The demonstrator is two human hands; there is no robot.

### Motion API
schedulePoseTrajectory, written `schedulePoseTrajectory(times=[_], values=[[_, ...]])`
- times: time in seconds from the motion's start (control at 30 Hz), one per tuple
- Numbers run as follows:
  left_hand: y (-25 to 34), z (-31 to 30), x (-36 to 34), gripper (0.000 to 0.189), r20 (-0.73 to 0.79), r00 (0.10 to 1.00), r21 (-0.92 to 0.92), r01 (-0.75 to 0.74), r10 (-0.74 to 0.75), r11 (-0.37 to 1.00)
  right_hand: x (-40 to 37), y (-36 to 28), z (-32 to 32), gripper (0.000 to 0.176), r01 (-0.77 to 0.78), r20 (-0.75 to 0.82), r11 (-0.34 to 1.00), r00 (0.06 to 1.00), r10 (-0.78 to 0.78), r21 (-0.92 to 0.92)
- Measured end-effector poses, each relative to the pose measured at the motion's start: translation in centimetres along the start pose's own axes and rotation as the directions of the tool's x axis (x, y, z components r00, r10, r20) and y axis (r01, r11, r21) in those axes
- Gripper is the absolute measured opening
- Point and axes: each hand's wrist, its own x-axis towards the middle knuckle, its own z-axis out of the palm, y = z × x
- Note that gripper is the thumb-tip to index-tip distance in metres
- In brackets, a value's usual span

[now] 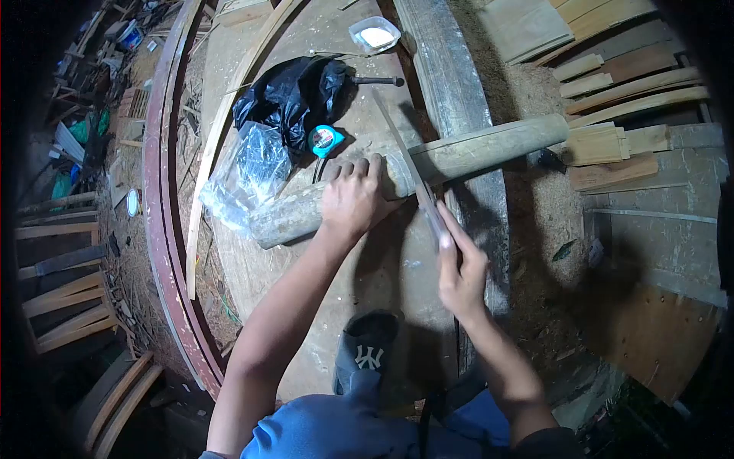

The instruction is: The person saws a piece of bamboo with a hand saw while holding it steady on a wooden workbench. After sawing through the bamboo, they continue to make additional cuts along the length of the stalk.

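Observation:
A thick, round, pale grey-green pole (497, 145), perhaps bamboo or a log, lies slantwise over the workbench boards. My left hand (352, 197) grips it from above, fingers curled over its far side. To the right of that hand, a long thin handsaw (404, 145) crosses the pole, its blade pointing away from me. My right hand (461, 271) is closed around the saw's handle. Whether the teeth have cut into the wood cannot be made out. Beyond my left hand sits a turquoise tape measure (324, 140).
A black plastic bag (287, 99), a clear plastic bag (260, 164) and a white-filled tub (375, 35) lie on the bench. My shoe (367, 352) stands in front of me. Wooden pieces (596, 145) are stacked at right; a curved reddish beam (162, 199) runs along the left.

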Motion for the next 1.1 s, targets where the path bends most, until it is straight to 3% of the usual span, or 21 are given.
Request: schedulePoseTrajectory(times=[0.07,0.1,0.2,0.27,0.3,0.37,0.5,0.6,0.67,0.77,0.83,0.9,0.93,1.0,1.1], values=[[0.2,0.3,-0.4,0.084,-0.039,0.999,0.008,-0.011,0.011,1.0,-3.5,-0.7,-2.0,0.041,-0.145,0.058,0.989,0.988,0.146,-0.019],[0.4,0.4,-0.4,0.084,-0.031,1.0,0.007,0.005,-0.005,1.0,-5.3,0.5,-2.8,0.042,-0.067,0.048,0.998,0.997,0.068,-0.018],[0.3,0.2,-0.5,0.083,-0.01,0.999,-0.004,0.043,-0.043,0.999,-5.3,-1.0,-3.8,0.041,-0.103,0.045,0.995,0.994,0.102,0.002],[0.4,-0.2,0.0,0.082,-0.019,0.999,0.006,0.049,-0.049,0.999,-2.3,-2.5,-3.9,0.04,-0.268,0.102,0.963,0.958,0.269,-0.024],[0.6,0.0,-0.2,0.082,-0.021,0.999,0.002,0.047,-0.047,0.999,-1.0,-1.8,-3.1,0.04,-0.268,0.071,0.963,0.961,0.266,0.016],[0.5,0.3,-0.4,0.08,-0.036,0.998,-0.039,0.047,-0.049,0.998,-0.9,0.6,-1.4,0.039,-0.019,0.001,1.0,1.0,0.019,-0.013],[1.0,0.5,-1.4,0.083,-0.126,0.992,-0.001,0.022,-0.021,1.0,-5.9,0.9,-3.0,0.04,-0.145,0.045,0.988,0.989,0.143,0.058],[1.2,-0.5,-0.3,0.086,-0.028,0.997,0.014,0.072,-0.072,0.997,-6.2,1.2,-3.1,0.041,-0.194,0.058,0.973,0.98,0.188,0.124],[0.8,-2.0,1.1,0.088,0.298,0.94,-0.002,0.172,-0.164,0.985,-6.1,2.2,-2.5,0.032,-0.267,-0.009,0.893,0.957,0.29,0.363],[0.7,-2.0,0.9,0.09,0.279,0.95,0.0,0.148,-0.142,0.989,-7.1,4.0,-2.1,0.022,-0.329,0.014,0.863,0.936,0.351,0.383],[0.7,-1.6,0.6,0.091,0.283,0.95,0.016,0.13,-0.129,0.991,-7.8,4.9,-1.4,0.023,-0.316,-0.054,0.903,0.937,0.345,0.292],[0.6,-1.5,0.6,0.092,0.282,0.952,0.035,0.116,-0.121,0.993,-7.9,4.7,-1.7,0.035,-0.277,0.043,0.957,0.961,0.274,0.086],[0.6,-1.4,0.6,0.092,0.261,0.957,0.032,0.119,-0.123,0.992,-8.0,4.8,-1.6,0.035,-0.279,0.046,0.956,0.96,0.276,0.086],[0.6,-1.4,0.7,0.091,0.247,0.961,0.026,0.123,-0.125,0.992,-8.5,5.1,-1.3,0.051,-0.274,0.083,0.954,0.961,0.265,0.12],[0.7,-1.5,1.1,0.086,0.343,0.925,-0.009,0.176,-0.163,0.984,-8.8,6.9,-2.0,0.053,-0.321,0.109,0.927,0.946,0.305,0.194]])
